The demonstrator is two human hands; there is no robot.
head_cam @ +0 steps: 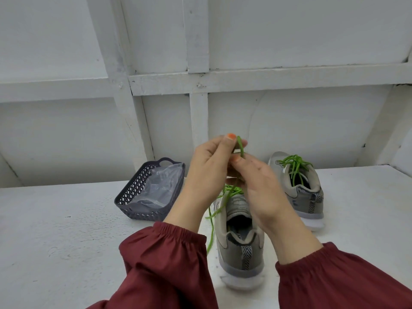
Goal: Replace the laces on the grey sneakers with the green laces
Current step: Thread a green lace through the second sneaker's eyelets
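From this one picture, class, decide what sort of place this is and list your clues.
Probably a plain workroom or shed-like corner: a white-painted table, a white board wall with timber framing, and a dark plastic basket. The left hand and right hand pinch the green lace above a grey sneaker.

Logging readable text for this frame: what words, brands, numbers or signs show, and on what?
Nothing reads clearly.
Near sneaker, tongue patch: print, too blurred to read.
Near sneaker, heel lining: light mark, too small to read.
Far sneaker, side: light marks, blurred.
Basket, plastic bag, green lace: no text visible.
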